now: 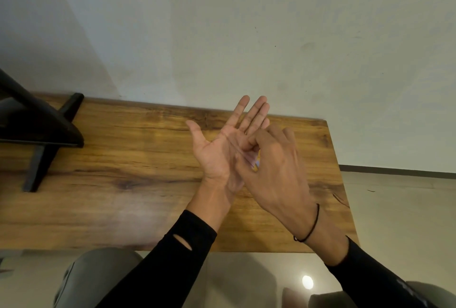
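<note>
The left hand (219,149) lies palm up above the table (135,159), toward its 3 o'clock end, with its fingers (256,112) straight, spread wide and pointing to 12 o'clock. The right hand (274,172) lies across it from 4 o'clock, back upward and fingers curled. Its thumb and forefinger pinch a small pale thing (256,162) against the left palm, too blurred to identify. A black cord (312,226) circles the right wrist. A black stand (42,134) sits on the table at 9 o'clock.
</note>
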A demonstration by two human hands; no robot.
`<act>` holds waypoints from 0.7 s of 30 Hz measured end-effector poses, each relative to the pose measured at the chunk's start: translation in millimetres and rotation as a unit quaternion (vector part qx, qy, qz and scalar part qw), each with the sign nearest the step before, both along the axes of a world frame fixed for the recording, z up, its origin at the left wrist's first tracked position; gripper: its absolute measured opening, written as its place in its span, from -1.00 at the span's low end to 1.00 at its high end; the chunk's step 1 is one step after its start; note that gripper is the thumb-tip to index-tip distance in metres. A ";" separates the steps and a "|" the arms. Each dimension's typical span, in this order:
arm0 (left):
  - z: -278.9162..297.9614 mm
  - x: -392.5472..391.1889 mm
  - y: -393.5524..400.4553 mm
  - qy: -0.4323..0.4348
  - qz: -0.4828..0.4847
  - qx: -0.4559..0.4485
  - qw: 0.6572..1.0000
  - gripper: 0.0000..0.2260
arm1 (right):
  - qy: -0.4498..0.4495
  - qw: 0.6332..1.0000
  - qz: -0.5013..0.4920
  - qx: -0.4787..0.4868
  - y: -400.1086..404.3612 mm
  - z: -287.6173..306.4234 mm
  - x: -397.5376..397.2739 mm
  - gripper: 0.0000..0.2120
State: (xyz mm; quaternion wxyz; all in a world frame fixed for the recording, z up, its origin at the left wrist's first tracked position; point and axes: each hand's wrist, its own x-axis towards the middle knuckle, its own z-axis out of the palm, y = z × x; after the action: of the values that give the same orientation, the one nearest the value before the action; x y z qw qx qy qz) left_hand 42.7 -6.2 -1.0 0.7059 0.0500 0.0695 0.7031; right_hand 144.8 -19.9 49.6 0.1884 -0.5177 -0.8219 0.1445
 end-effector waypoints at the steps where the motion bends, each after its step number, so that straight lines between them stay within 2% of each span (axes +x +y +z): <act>1: -1.6 0.8 0.4 0.002 -0.001 0.001 1.000 0.16 | -0.008 1.000 -0.004 0.004 -0.2 -0.5 -1.1 -0.85; 7: -2.2 5.7 -2.5 -0.007 -0.013 -0.017 1.000 0.15 | -0.006 1.000 -0.018 0.005 0.8 -2.3 -1.1 -0.90; 10: -0.9 -3.9 0.6 0.010 -0.018 -0.061 0.998 0.07 | 0.051 0.998 -0.018 -0.026 7.3 -2.4 3.3 -0.88; 12: 0.9 -15.7 6.5 0.127 -0.010 -0.149 0.981 -0.13 | 0.148 0.986 -0.029 -0.073 17.2 -1.2 10.9 -0.89; 13: 1.9 -22.6 8.9 0.237 0.000 -0.198 0.951 -0.28 | 0.191 0.975 -0.043 -0.102 23.2 -0.7 15.6 -0.91; 14: 2.5 -28.8 9.9 0.376 0.013 -0.237 0.896 -0.44 | 0.223 0.964 -0.060 -0.132 29.0 -0.9 20.9 -0.91; 15: 1.4 -34.6 9.7 0.519 0.027 -0.258 0.814 -0.59 | 0.249 0.952 -0.076 -0.159 34.1 -2.1 26.2 -0.90; 16: -1.6 -40.5 8.9 0.644 0.040 -0.260 0.719 -0.71 | 0.272 0.940 -0.090 -0.183 38.2 -4.4 30.4 -0.89; 17: -5.9 -45.1 7.6 0.738 0.043 -0.248 0.626 -0.78 | 0.291 0.930 -0.101 -0.202 41.0 -6.6 33.9 -0.89; 19: -14.3 -50.0 4.4 0.856 0.017 -0.216 0.469 -0.78 | 0.310 0.917 -0.108 -0.225 43.9 -10.5 37.4 -0.91; 21: -25.0 -48.8 1.7 0.922 -0.012 -0.192 0.337 -0.71 | 0.315 0.914 -0.106 -0.234 44.7 -13.3 38.7 -0.92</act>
State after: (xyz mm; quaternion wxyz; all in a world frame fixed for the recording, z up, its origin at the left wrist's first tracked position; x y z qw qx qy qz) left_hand -6.1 -4.5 -26.0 0.1924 0.5303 0.8082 0.1690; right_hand 183.5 24.8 36.3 0.3251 -0.5591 -0.6026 0.4675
